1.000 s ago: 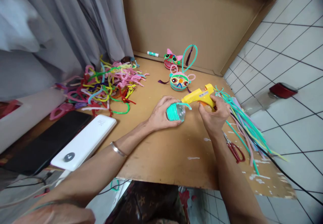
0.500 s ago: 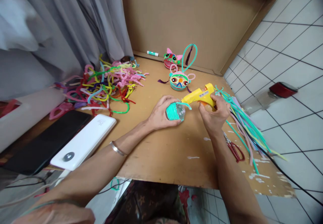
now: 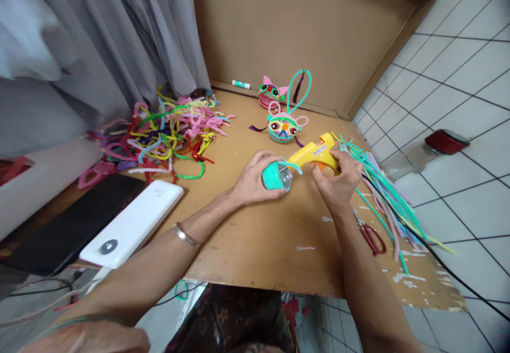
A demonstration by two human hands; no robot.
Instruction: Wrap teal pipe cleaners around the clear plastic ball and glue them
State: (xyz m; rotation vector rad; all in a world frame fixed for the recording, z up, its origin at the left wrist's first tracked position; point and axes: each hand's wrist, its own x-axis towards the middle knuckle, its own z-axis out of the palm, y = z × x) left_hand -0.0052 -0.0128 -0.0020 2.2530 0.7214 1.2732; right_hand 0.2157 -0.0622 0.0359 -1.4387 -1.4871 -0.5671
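My left hand (image 3: 257,179) is wrapped round a small clear plastic ball (image 3: 286,177), whose near side is wound with rows of turquoise pipe cleaner (image 3: 272,176). One loose end of that pipe cleaner sticks out to the right over the bare plastic. In my right hand (image 3: 338,177) is a yellow hot glue gun (image 3: 314,152), with fingers round its handle by the orange trigger. The gun's nozzle points left, close to the top of the ball behind the loose end; whether it touches cannot be made out.
Two decorated animal-face ornaments (image 3: 283,127) stand behind the ball. A heap of bent pipe cleaners (image 3: 159,130) lies left, above a white power bank (image 3: 133,223) and a black phone (image 3: 71,223). At right are red-handled scissors (image 3: 371,236), straight pipe cleaners (image 3: 392,199) and a black cord (image 3: 430,255).
The glue gun and my right hand have shifted very slightly, with the hand a little to the left. My left hand and the ball stay in nearly the same place.
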